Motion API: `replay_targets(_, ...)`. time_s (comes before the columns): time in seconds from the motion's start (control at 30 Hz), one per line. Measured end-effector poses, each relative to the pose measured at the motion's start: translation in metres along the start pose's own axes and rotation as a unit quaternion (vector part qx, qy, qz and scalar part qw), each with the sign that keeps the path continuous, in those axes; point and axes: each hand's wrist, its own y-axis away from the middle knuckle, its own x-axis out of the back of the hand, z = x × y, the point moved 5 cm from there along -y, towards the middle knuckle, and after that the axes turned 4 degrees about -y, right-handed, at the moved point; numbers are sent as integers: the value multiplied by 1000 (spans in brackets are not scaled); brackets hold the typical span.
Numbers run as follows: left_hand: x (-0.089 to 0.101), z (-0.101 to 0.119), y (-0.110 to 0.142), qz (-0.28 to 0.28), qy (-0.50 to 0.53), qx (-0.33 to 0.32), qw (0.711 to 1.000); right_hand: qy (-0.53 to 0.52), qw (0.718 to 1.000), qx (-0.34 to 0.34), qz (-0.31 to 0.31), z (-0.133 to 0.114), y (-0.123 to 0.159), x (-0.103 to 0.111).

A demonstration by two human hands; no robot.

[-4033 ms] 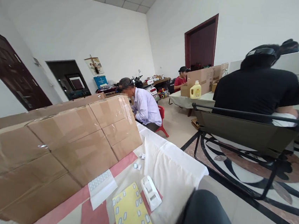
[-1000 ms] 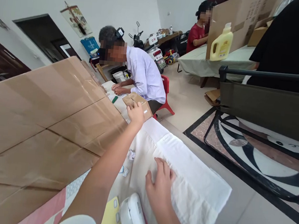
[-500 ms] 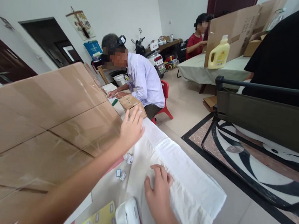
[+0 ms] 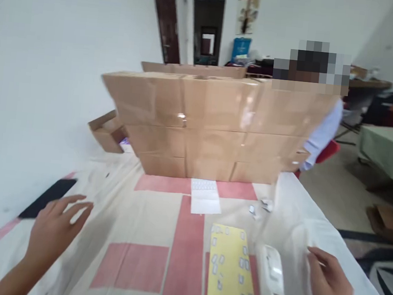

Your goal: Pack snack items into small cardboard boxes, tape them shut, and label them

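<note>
My left hand [image 4: 57,229] is raised over the left side of the tablecloth [image 4: 147,224], with its fingers bent and apart and nothing in them. Over on the right, my right hand [image 4: 331,285] has its fingers curled at a fold of the cloth, near the table's edge. Between the hands, closer to the right one, lie a yellow sheet [image 4: 231,271] marked with small outlined shapes and a white plastic device [image 4: 272,275] with a loop at its end. Small paper pieces [image 4: 266,205] and a blue-edged label [image 4: 252,209] lie beyond them.
A tall cardboard partition [image 4: 212,126] stands across the table's far side, with a white printed paper [image 4: 205,197] before it. An open carton [image 4: 107,132] is at the far left, a black patch [image 4: 47,198] by the wall. Behind the partition sits a person in a light shirt [image 4: 325,132].
The view has swung left to face the partition. My left hand has gone from the table's far right corner to its left side; my right hand remains along the right edge, fingers more curled.
</note>
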Motion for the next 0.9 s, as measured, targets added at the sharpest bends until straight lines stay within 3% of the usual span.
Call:
replay_targets(0.1,-27,-73,-18,15,20,109,994,28,993,108,-26,-81,3,-13)
replay_targets(0.17,-66,-118,-44,-24,44,211,976,25,971,226,-74,-156,17,-48)
replay_targets(0.2,-88,-140,-59,-48,60,281,957,9,951,288,-109,-197,28,-73)
replay_targets(0.3,-142,-186,-117,-44,78,343,935,-74,868,429,-238,-314,70,-165)
replay_targets(0.43,-182,-221,-198,-22,122,287,950,-116,731,557,-377,-439,145,-299)
replay_targets(0.47,-186,-228,-216,-21,135,262,955,-102,719,558,-401,-462,161,-335)
replay_targets(0.6,-201,-246,-266,-43,171,200,964,-66,721,545,-422,-537,201,-472)
replay_targets(0.73,-218,-255,-281,-45,164,204,964,-7,752,485,-447,-576,200,-584)
replay_targets(0.8,-226,-257,-277,-38,170,199,964,34,762,452,-462,-578,195,-619)
replay_targets(0.9,-231,-261,-264,-38,220,172,959,76,787,428,-439,-572,191,-641)
